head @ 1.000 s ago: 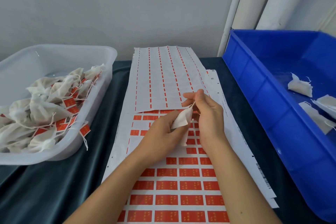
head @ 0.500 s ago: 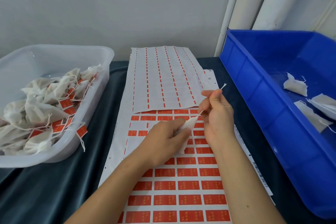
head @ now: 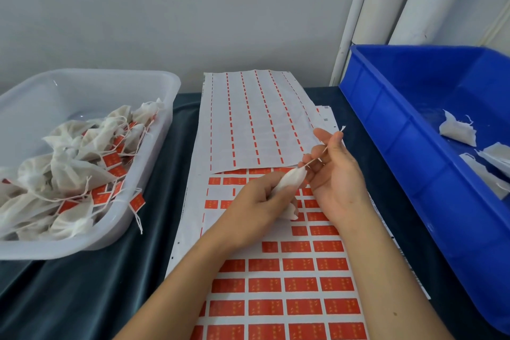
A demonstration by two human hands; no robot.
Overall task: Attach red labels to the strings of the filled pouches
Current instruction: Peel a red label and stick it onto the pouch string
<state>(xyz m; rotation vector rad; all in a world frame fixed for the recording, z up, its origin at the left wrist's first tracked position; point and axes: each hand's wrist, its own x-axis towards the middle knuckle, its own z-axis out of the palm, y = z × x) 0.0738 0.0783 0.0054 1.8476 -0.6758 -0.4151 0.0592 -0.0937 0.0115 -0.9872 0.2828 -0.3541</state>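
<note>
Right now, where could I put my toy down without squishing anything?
Bare dark cloth lies between the clear tub and the label sheets. The tub's back half is bare too. Both hands crowd the sheets' middle; the blue bin holds loose pouches.

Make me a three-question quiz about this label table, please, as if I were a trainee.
1. True or false: the left hand grips the pouch.
2. The right hand pinches: A) a red label, B) the string, C) nothing?
3. Which container holds pouches already labelled?

Key: 1 true. 2 B. 3 the clear tub; those in the blue bin show no labels.
</note>
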